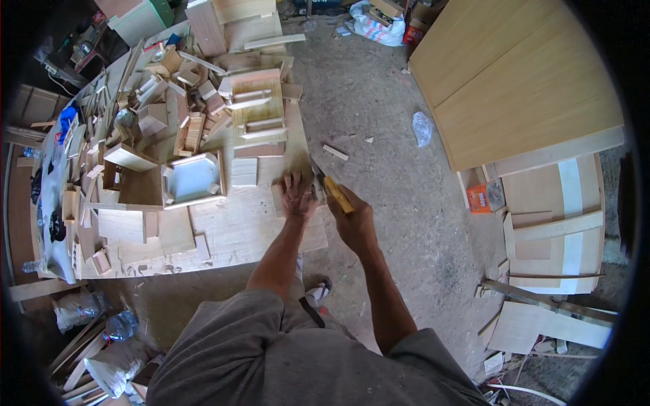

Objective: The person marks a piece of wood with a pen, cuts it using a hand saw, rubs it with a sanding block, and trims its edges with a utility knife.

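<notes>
At the right edge of the wooden workbench (237, 243), my left hand (296, 197) lies with its fingers spread, pressing down on a small flat piece of wood (278, 201). Just to its right, my right hand (357, 227) is closed round the yellow handle of a hand saw (336, 195). The saw's dark, narrow blade points forward and left, close beside the bench edge and my left fingertips. How far the blade touches the wood I cannot tell. A small pale block (244, 172) lies on the bench ahead of my left hand.
Wooden drawer boxes (135, 186), a white-bottomed tray (195, 177) and heaps of offcuts cover the bench's left and far parts. Large wood panels (521, 88) stand at the right. A wood strip (335, 152) and a plastic bag (422, 128) lie on the concrete floor.
</notes>
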Available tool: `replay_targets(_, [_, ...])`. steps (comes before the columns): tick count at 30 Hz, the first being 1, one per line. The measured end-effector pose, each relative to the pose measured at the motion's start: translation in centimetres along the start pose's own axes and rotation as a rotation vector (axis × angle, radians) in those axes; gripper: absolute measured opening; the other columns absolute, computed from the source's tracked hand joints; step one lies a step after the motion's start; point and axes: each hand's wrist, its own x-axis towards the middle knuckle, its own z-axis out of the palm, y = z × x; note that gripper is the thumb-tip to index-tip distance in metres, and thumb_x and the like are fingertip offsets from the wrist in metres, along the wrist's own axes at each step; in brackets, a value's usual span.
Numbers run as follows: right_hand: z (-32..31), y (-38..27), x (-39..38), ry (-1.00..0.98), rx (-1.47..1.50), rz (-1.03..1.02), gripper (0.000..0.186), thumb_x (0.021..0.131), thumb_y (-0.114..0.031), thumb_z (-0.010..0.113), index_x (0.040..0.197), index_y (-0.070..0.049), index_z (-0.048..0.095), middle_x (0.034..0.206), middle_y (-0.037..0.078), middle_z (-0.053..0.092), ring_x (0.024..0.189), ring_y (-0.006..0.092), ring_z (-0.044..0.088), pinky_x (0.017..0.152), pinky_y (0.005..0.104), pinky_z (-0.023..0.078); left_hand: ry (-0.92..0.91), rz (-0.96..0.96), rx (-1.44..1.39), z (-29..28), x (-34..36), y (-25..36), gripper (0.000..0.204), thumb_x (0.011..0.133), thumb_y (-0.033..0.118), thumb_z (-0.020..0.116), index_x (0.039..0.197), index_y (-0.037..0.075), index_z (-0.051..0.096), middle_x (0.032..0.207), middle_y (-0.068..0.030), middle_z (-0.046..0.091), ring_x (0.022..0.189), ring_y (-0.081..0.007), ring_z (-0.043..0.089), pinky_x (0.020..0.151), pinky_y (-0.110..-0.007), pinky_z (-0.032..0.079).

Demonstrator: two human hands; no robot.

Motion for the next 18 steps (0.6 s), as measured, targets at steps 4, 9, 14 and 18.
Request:
replay_targets(4, [-1.5,-3.9,-0.6,-0.095,0.040,0.084,0.041,0.091,-0.028,0.066,0.116,0.005,0.061,0.085,0.024,0.067,0.078,0.0219,0.066,0.071,0.0359,0.051,-0.037,-0.014,0.034,0.3,-1.1,-1.6,0.045,0.081,0.031,0.057,0.124,0.019,0.057,0.134,-0.0114,0.044,0.126,-0.0347,0.036,0.105,-0.055,0.025])
replay_targets(9, [0.5,-0.9,3.5,-0.138,0.011,0.229,0.032,0.095,-0.026,0.062,0.111,0.002,0.065,0.065,-0.001,0.054,0.052,0.0053,0.045,0.044,0.0252,0.035,-0.147,-0.012,-0.047,0.5,0.0,-0.4,0.043,0.081,0.030,0.056,0.122,0.019,0.056,0.134,-0.0143,0.042,0.128,-0.0368,0.033,0.109,-0.055,0.022])
replay_targets(14, [-3.0,-7.5,2.0,-0.155,0.128,0.258,0.033,0.095,-0.027,0.061,0.112,0.002,0.065,0.062,-0.001,0.052,0.046,0.0046,0.042,0.042,0.0224,0.033,-0.033,0.046,-0.017,0.2,-0.6,-1.3,0.043,0.080,0.030,0.059,0.122,0.018,0.057,0.132,-0.0129,0.044,0.131,-0.0363,0.032,0.108,-0.054,0.025])
replay_targets(18, [-3.5,-8.4,3.2,-0.236,0.071,0.365,0.034,0.097,-0.028,0.057,0.110,0.002,0.064,0.059,-0.002,0.049,0.044,0.0039,0.042,0.041,0.0216,0.032,-0.060,0.092,-0.053,0.5,-1.8,-1.3,0.045,0.078,0.033,0.061,0.121,0.018,0.058,0.135,-0.0122,0.043,0.131,-0.0354,0.033,0.108,-0.054,0.026])
